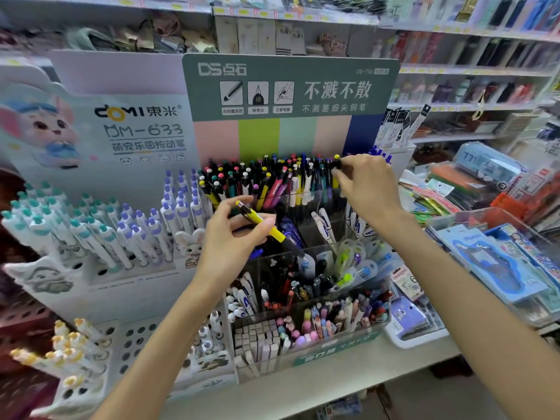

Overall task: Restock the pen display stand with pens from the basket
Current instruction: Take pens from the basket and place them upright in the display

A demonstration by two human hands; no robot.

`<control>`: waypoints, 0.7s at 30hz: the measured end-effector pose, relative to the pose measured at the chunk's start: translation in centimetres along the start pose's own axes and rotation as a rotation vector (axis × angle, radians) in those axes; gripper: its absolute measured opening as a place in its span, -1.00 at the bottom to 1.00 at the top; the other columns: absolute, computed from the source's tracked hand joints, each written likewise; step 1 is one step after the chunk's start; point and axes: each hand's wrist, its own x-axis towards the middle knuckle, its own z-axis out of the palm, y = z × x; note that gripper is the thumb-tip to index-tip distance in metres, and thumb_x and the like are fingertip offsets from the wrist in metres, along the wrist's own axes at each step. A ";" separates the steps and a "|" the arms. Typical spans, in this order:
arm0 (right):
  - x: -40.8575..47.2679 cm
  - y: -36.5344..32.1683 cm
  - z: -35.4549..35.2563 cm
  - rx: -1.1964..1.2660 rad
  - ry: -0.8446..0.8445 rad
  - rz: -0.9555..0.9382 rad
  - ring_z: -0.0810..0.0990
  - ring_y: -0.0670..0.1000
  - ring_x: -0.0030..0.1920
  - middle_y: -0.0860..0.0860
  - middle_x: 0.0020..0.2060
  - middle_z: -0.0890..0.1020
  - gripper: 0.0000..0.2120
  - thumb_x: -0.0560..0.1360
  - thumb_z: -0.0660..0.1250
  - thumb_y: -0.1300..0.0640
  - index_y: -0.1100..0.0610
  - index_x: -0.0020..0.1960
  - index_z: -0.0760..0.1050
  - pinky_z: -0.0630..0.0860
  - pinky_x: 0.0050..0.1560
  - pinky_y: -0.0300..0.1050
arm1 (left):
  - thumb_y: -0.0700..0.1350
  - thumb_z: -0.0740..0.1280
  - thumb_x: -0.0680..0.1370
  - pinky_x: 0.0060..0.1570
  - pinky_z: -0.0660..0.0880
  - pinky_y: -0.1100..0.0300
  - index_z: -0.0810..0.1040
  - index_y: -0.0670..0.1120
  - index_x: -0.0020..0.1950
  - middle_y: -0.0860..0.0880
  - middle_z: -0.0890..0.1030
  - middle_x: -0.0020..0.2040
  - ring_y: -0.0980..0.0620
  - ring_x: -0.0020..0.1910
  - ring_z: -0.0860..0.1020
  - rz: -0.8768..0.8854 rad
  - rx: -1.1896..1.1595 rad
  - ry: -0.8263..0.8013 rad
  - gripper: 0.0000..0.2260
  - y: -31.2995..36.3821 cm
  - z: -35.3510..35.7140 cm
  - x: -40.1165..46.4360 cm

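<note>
Many stocked shelves behind counter

Top shelves' goods blurred.

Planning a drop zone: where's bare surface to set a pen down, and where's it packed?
Free: the grey shelf ledge in front of the clear pen stand, from the white bunny display across to the white tray. Packed: the stand's top row of pens, where the right hand pinches; left hand holds a yellow pen. Packets crowd the right.
</note>
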 end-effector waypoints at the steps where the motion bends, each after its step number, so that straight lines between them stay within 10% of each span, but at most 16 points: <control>1: 0.4 0.4 0.3 -0.014 -0.027 0.033 0.57 0.25 0.02 0.19 -0.03 0.65 -0.76 0.57 0.26 0.09 0.20 0.09 0.61 0.46 -0.05 0.01 | -0.20 0.39 0.52 -0.07 0.60 0.24 0.41 -0.07 0.18 0.03 0.70 -0.06 0.13 -0.05 0.66 0.027 -0.002 0.015 -0.72 0.1 -0.1 0.2; 10: 1.3 2.0 1.1 0.102 -0.179 0.174 0.61 0.20 -0.06 0.16 -0.14 0.68 -0.81 0.47 0.39 0.10 0.19 -0.02 0.66 0.46 -0.11 -0.08 | -0.15 0.14 0.66 -0.02 0.60 0.18 0.41 -0.01 -0.02 0.05 0.63 0.04 0.06 0.05 0.63 0.208 0.002 0.036 -0.89 1.8 1.9 2.8; 21: -0.5 3.8 0.5 0.506 0.013 0.296 0.59 -0.06 -0.16 0.03 -0.18 0.65 -0.84 0.49 0.38 0.17 0.18 0.04 0.63 0.56 0.00 -0.13 | -0.05 0.39 0.53 -0.06 0.57 0.12 0.64 -0.09 0.07 0.03 0.64 -0.05 0.15 -0.15 0.62 0.639 0.434 0.077 -0.82 3.7 8.0 8.0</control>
